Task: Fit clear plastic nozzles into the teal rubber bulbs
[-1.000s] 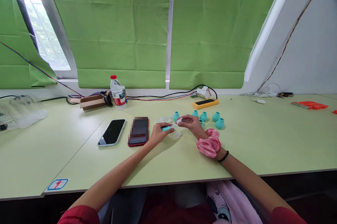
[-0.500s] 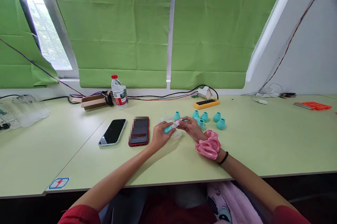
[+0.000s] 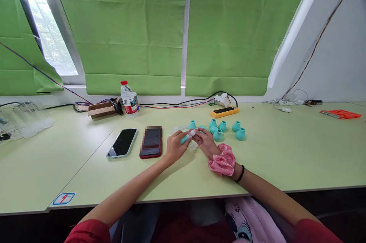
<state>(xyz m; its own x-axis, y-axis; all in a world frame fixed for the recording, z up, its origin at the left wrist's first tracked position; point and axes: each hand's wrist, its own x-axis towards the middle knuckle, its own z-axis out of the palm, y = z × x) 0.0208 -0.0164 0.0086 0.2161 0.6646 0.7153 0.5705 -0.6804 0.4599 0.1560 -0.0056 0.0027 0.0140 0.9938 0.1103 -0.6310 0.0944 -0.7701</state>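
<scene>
My left hand (image 3: 175, 147) is closed around a small teal piece (image 3: 183, 140) near the middle of the table. A whitish, translucent part (image 3: 191, 133) sticks out of its right end. The fingertips of my right hand (image 3: 206, 144) pinch that translucent part, and a pink scrunchie (image 3: 222, 160) is on the wrist. Just behind and right of my hands stand several small teal pot-shaped pieces (image 3: 217, 135). Some clear plastic bits (image 3: 193, 146) lie beneath my fingers, partly hidden.
Left of my hands lie a red-cased phone (image 3: 151, 143) and a light-cased phone (image 3: 122, 143). Behind them are a red-capped bottle (image 3: 130, 100) and an open cardboard box (image 3: 102, 110). A yellow power strip (image 3: 224, 112) sits at the back; an orange-handled tool (image 3: 341, 114) lies far right.
My right hand and wrist have shifted slightly left and lower. The teal piece in my left hand has moved a little right and its angle has changed slightly.
</scene>
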